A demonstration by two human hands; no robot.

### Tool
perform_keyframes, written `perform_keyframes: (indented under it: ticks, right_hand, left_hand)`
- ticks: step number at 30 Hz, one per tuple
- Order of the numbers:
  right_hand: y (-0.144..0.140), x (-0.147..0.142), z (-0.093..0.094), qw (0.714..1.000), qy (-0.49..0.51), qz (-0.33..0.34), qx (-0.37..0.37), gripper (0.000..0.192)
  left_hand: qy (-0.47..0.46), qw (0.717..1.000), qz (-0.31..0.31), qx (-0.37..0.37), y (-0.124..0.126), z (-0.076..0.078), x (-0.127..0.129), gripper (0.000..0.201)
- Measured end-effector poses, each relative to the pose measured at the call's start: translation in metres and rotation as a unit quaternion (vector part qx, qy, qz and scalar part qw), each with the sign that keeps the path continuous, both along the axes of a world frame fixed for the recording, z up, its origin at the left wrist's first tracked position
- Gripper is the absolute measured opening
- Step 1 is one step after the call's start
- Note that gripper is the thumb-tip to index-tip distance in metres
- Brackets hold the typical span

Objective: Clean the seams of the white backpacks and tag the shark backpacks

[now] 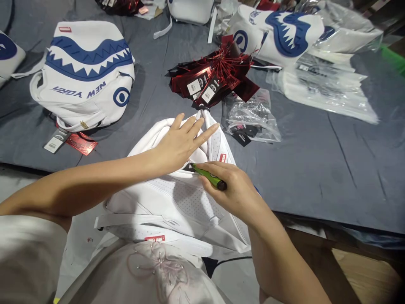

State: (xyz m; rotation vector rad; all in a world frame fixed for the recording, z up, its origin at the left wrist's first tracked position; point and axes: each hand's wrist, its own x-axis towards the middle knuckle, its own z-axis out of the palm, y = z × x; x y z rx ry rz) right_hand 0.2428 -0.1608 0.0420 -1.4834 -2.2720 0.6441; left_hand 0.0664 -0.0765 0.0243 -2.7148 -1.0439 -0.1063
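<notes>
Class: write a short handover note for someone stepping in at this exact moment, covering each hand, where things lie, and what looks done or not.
Left hand: flat, open, pressing on the white backpack at the table edge.
Right hand: holds a green tool, tip against the backpack's top.
Red hang tags are piled beyond; a tagged shark-mouth backpack lies far left.
No hang tag shows on the held backpack.
</notes>
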Motion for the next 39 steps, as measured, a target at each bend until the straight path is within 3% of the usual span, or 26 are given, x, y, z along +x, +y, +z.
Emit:
perform_keyframes:
  ticks: [17, 26, 39]
  right_hand:
    - [0.014, -0.008, 0.004, 0.999, -0.013, -0.011, -0.049, 0.027]
    - [0.018, -0.011, 0.008, 0.994, -0.105, 0.005, -0.030, 0.022]
    - [0.018, -0.013, 0.005, 0.995, -0.101, 0.010, -0.018, 0.024]
  left_hand:
    - [0.009, 0.999, 0.016, -0.030, 0.001, 0.003, 0.005, 0.071]
    - [-0.008, 1.000, 0.017, -0.019, 0.003, 0.001, 0.003, 0.067]
    - [-0.005, 0.999, 0.024, -0.044, 0.003, 0.005, 0.003, 0.068]
